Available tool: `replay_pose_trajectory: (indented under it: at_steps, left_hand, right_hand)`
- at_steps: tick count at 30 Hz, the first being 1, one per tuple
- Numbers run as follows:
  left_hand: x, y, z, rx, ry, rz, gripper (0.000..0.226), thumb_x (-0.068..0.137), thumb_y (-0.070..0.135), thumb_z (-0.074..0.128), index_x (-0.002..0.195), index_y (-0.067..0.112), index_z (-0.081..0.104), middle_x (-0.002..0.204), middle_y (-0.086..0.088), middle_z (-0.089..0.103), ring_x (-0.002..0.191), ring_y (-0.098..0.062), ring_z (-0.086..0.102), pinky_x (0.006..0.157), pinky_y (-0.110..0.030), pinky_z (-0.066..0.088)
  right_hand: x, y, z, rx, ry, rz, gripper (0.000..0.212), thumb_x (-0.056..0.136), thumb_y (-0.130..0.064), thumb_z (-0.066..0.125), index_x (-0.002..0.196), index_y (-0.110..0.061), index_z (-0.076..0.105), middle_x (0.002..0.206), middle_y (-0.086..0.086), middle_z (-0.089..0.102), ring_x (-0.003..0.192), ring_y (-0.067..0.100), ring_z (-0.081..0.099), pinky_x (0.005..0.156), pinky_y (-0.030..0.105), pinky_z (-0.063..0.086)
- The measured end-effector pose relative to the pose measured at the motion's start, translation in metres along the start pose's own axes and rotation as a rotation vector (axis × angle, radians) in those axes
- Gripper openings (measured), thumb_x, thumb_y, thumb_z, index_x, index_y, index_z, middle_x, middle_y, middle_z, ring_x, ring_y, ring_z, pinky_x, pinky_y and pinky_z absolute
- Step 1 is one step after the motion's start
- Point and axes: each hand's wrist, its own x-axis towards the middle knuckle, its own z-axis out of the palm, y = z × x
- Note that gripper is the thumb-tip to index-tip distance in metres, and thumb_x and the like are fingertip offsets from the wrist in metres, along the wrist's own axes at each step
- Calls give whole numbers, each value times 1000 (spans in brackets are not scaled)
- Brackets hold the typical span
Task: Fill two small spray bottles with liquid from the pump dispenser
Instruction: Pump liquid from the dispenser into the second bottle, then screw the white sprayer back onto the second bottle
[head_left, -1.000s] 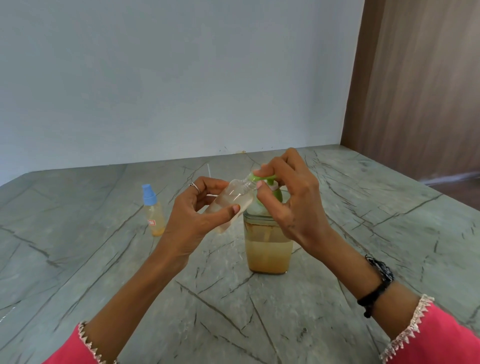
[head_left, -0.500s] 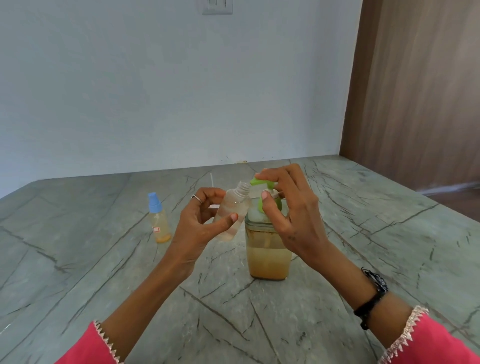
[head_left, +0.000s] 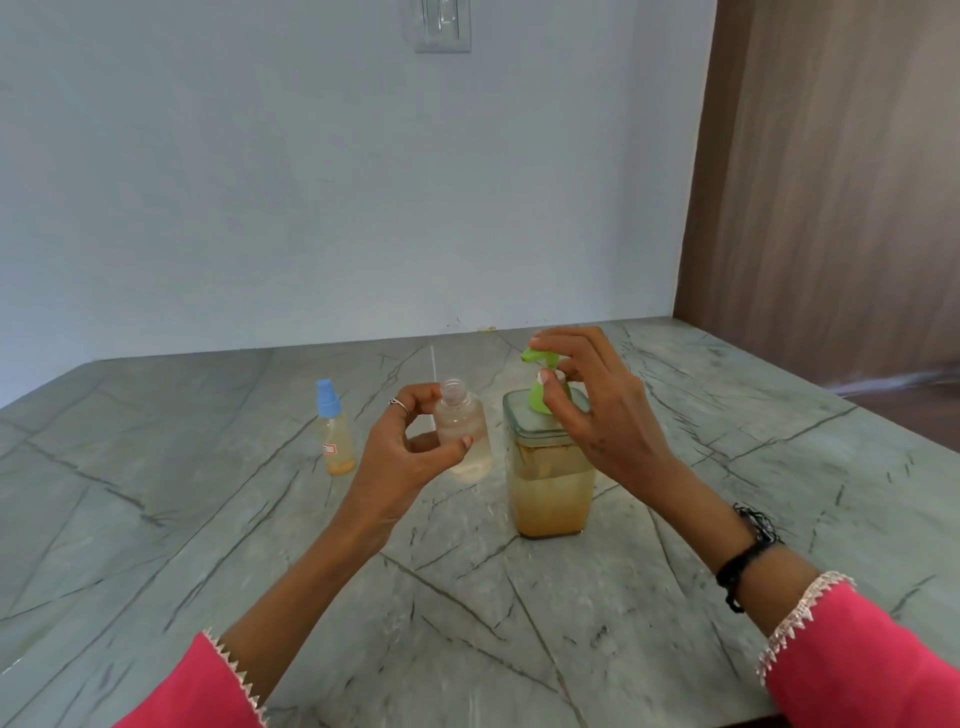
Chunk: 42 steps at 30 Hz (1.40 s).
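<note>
Open bottle (head_left: 462, 427) in left hand (head_left: 402, 457)

Nothing here can be read: the capped spray bottle (head_left: 335, 430) on the table carries a small white label with a red border, but whatever is printed on it is too small and blurred to make out

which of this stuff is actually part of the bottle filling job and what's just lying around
Part of the job:
- green-topped clear pump dispenser of amber liquid, right hand on its pump
- small clear uncapped spray bottle, held by the left hand
- small blue-capped spray bottle standing on the grey marble counter

Lying about:
- thin white tube
- white wall switch plate
</note>
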Motion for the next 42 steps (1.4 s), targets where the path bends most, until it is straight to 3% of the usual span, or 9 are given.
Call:
replay_pose_trajectory:
  at_steps: [2, 4, 8, 15, 19, 23, 28, 34, 42]
  left_hand:
    - [-3, -2, -4, 31, 4, -19, 37, 78, -5, 65, 97, 24, 53, 98, 5, 56, 68, -1, 67, 64, -10, 50]
    - [-6, -6, -9, 64, 10, -42, 37, 77, -3, 67, 95, 25, 53, 98, 5, 56, 70, 0, 67, 63, -10, 49]
    - [-11, -13, -21, 144, 22, -100, 35, 77, 4, 69, 99, 26, 53, 103, 8, 59, 72, 1, 67, 63, -7, 48]
    - [-7, -23, -35, 288, 99, -175, 39, 77, 12, 71, 109, 19, 52, 98, 12, 57, 81, -5, 62, 63, -12, 41]
    - [-3, -30, -37, 321, 119, -188, 40, 76, 19, 72, 111, 18, 52, 102, 7, 58, 84, -7, 62, 63, -13, 40]
    - [2, -36, -37, 326, 141, -194, 41, 76, 24, 73, 109, 19, 50, 100, 8, 57, 79, -1, 59, 60, -10, 39]
    - [4, -44, -41, 353, 153, -196, 37, 78, 16, 70, 107, 22, 47, 103, 5, 55, 76, 1, 55, 57, -9, 39]
    - [9, -50, -43, 331, 151, -160, 38, 79, 15, 70, 108, 22, 45, 97, 11, 52, 77, 1, 55, 56, 2, 40]
    - [8, -61, -45, 236, 164, -131, 37, 80, 15, 69, 110, 24, 48, 107, 7, 57, 96, -13, 59, 64, -3, 45]
  right_hand:
    - [-1, -1, 0, -101, 12, -29, 24, 91, -21, 49, 110, -9, 59, 110, 1, 59, 71, 9, 57, 53, 23, 48]
    - [-2, -3, 1, -154, 50, -17, 26, 91, -22, 51, 112, -9, 58, 111, 3, 59, 79, 6, 54, 65, 15, 43]
    - [-5, -15, 5, -229, 157, -107, 25, 87, -17, 56, 110, -8, 59, 115, 13, 59, 109, 17, 51, 93, 23, 39]
    - [-12, -58, 29, -138, 66, -229, 9, 85, -6, 60, 90, -3, 66, 87, 8, 65, 79, 16, 59, 70, 23, 48]
    - [-21, -73, 56, -83, -109, -26, 8, 88, -7, 58, 95, -10, 60, 87, 1, 60, 70, 13, 56, 57, 21, 45]
    - [-27, -81, 83, 128, -236, 299, 15, 95, -10, 45, 105, -16, 55, 99, -3, 56, 81, 11, 55, 66, 23, 47]
    - [-27, -67, 113, 278, -165, 729, 36, 90, 5, 37, 120, -13, 44, 113, 1, 50, 97, 10, 49, 70, 11, 37]
    - [-23, -47, 146, 335, 4, 1120, 30, 93, -1, 45, 121, -12, 42, 128, 7, 42, 117, 20, 45, 84, 21, 37]
    - [-10, -13, 171, 288, 116, 1194, 38, 89, 7, 49, 125, -6, 47, 127, 11, 49, 116, 23, 50, 90, 24, 40]
